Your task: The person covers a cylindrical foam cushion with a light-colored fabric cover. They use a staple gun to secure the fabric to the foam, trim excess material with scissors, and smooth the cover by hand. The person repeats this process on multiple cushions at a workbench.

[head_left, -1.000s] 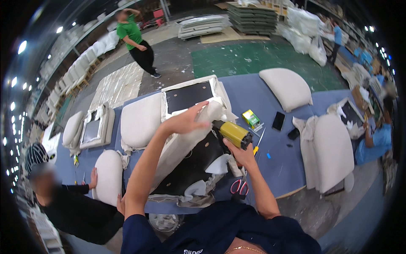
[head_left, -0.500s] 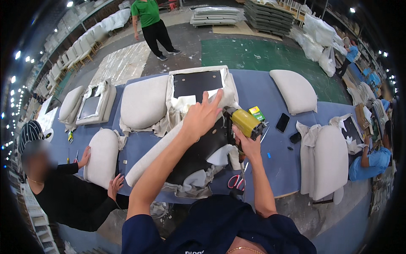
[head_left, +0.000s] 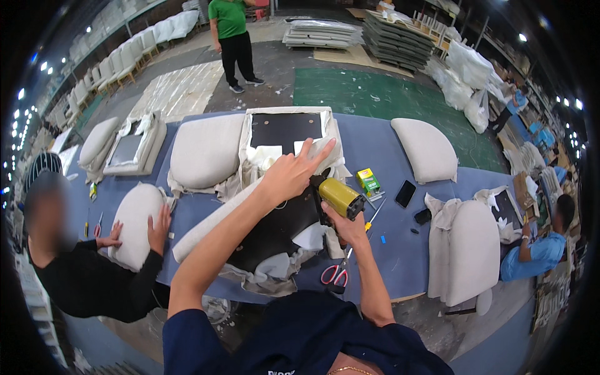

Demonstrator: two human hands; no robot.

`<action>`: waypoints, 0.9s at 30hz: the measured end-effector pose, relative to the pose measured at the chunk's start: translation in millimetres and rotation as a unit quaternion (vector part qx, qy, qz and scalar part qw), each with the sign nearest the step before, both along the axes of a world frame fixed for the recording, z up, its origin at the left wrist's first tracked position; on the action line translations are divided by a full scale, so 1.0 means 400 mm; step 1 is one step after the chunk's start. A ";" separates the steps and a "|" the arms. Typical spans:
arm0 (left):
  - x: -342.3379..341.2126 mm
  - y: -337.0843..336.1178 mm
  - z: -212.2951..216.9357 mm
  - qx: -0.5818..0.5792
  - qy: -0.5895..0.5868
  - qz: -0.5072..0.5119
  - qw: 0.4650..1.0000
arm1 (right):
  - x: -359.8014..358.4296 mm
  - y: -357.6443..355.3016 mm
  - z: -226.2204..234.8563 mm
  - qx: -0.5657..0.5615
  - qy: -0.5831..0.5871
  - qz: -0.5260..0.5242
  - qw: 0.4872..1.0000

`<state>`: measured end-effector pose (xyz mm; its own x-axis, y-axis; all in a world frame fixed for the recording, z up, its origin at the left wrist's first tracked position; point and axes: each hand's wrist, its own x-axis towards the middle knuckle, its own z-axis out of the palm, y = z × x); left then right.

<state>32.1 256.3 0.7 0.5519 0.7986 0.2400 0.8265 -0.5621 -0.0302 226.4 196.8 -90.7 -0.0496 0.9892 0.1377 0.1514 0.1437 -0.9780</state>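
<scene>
On the blue surface in front of the person lies a seat cushion, underside up, with black backing and pale fabric bunched round its edges. The left hand rests on its far edge, fingers stretched out flat and loose, clasping nothing. The right hand is clenched round the handle of a yellow stapler, whose nose sits against the black backing just beside the left hand. Red-handled scissors lie on the surface near the right forearm. A small yellow-green box and a dark phone lie just beyond the stapler. At the left, another person's hands press a pale cushion.
</scene>
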 end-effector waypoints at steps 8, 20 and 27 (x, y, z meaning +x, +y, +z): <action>-0.131 0.034 -0.036 -0.071 -0.182 -0.227 0.954 | -0.014 -0.037 -0.037 0.008 -0.006 0.003 1.000; -0.155 -0.030 -0.067 -0.307 -0.279 0.058 0.908 | -0.062 -0.081 -0.016 0.006 0.043 -0.051 0.998; -0.079 -0.181 -0.023 -0.024 -0.135 0.123 0.983 | -0.046 -0.092 0.032 -0.046 0.039 0.002 0.998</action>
